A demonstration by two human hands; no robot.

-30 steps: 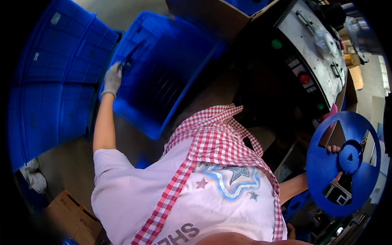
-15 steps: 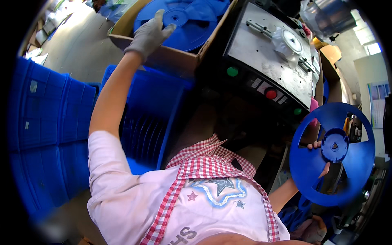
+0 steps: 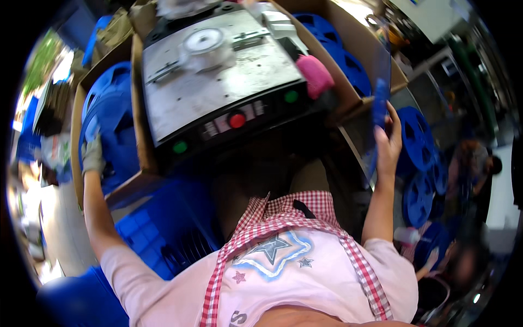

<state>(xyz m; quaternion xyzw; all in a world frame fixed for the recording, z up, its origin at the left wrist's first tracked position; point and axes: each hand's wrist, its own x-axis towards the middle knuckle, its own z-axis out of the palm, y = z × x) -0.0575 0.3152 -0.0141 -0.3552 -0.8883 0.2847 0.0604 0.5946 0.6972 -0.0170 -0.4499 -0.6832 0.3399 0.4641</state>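
My right hand [image 3: 389,143] grips a blue plastic reel flange [image 3: 381,92], held upright and seen almost edge-on, to the right of a metal-topped machine [image 3: 234,73]. My gloved left hand [image 3: 93,155] is inside the left cardboard box [image 3: 143,117], its fingers stretched along the outer edge of the blue flanges [image 3: 117,125] there. Blur and glare partly hide those fingertips. A white round fixture [image 3: 203,41] with a clear plastic wrap sits on the machine's plate.
Green and red buttons [image 3: 237,120] line the machine's front. A right cardboard box [image 3: 348,101] holds more flanges, with a pink object [image 3: 315,76] beside it. A blue crate [image 3: 144,229] stands below left. Blue reels [image 3: 417,139] and another person [image 3: 471,163] are at the right.
The view has swung, so the machine now sits nearer the centre. The flange in my right hand has turned from face-on to edge-on. My left hand is now at the flanges' outer edge.
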